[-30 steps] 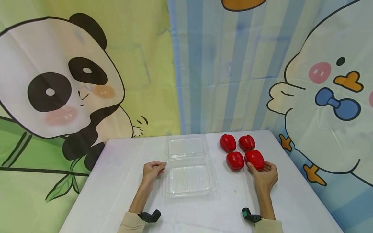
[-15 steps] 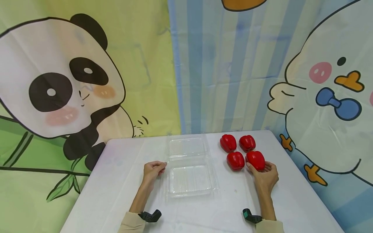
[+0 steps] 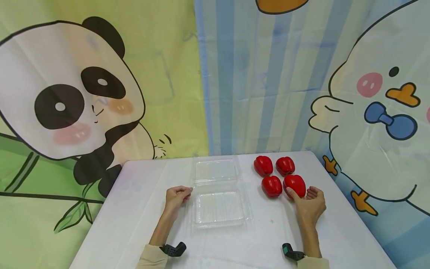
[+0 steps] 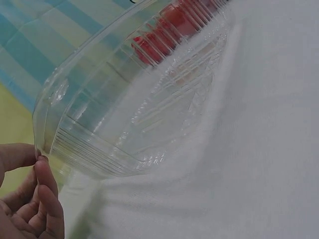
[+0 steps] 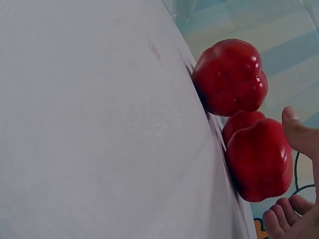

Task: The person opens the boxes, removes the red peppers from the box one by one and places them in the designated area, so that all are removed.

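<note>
A clear plastic clamshell container [image 3: 220,208] lies opened out on the table, its lid flap at the back. My left hand [image 3: 177,198] pinches the container's left rim between thumb and fingers; the left wrist view shows the pinch at the edge of the clear wall [image 4: 77,144]. To the right, my right hand [image 3: 309,205] is beside the front right red bell pepper [image 3: 295,184]. Its thumb and fingers stand apart around the pepper's near side, with a gap to the fingertips in the right wrist view, where the same pepper [image 5: 260,160] rests on the table.
More red bell peppers stand close by: one at front left [image 3: 271,186], one at back left [image 3: 263,165] and one at back right [image 3: 285,165]. A white cloth covers the table [image 3: 141,209]. Behind its far edge hangs a printed curtain [image 3: 231,93].
My right hand has loosened from the front right pepper, its fingers drawing back to the right. That pepper sits slightly nearer its place on the table. The left hand has stayed put.
</note>
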`<state>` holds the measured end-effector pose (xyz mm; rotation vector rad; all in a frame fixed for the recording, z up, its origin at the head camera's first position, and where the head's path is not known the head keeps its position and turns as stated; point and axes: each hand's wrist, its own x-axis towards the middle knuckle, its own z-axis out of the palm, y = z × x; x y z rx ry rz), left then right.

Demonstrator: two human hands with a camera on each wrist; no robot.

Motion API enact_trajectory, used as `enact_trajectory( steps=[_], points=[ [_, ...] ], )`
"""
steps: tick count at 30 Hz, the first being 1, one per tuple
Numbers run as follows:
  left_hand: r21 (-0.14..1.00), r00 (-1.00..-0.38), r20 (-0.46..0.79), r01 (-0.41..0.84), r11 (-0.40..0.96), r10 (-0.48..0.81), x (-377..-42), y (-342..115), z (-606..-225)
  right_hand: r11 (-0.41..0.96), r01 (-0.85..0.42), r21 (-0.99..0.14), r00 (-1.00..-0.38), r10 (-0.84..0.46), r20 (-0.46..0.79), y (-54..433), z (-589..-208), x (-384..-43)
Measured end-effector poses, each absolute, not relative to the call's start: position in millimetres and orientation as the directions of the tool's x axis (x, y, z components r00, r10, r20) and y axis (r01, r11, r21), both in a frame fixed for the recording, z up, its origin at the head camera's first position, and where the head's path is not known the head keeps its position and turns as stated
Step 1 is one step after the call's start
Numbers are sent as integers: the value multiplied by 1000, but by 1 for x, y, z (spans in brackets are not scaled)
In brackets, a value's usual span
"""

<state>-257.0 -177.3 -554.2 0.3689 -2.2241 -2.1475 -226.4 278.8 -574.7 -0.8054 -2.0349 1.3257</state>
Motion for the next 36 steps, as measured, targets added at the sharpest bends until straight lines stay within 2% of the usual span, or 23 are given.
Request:
enact_trajectory(
  steps=[8,17,23,30,36],
  points=[
    [989,-968,-137,-146,32,-208,-257,-177,-554,414,68,-908,-642,715,278,281,-559,-225],
    [989,-968,-133,-144,38,-211,-258,-179,-552,568,-78,-819,-693,559,454,267,-539,-228],
    [988,-966,-135,-149,49,-220,-258,-180,-552,608,-168,-776,-749,433,502,254,-528,-232],
    [984,-969,-129,-151,95,-210,-257,-182,-553,642,-307,-703,-820,196,537,244,-517,-241],
    [974,-978,-113,-144,177,-173,-254,-182,-555,710,-325,-625,-854,64,516,236,-507,-246]
  ],
)
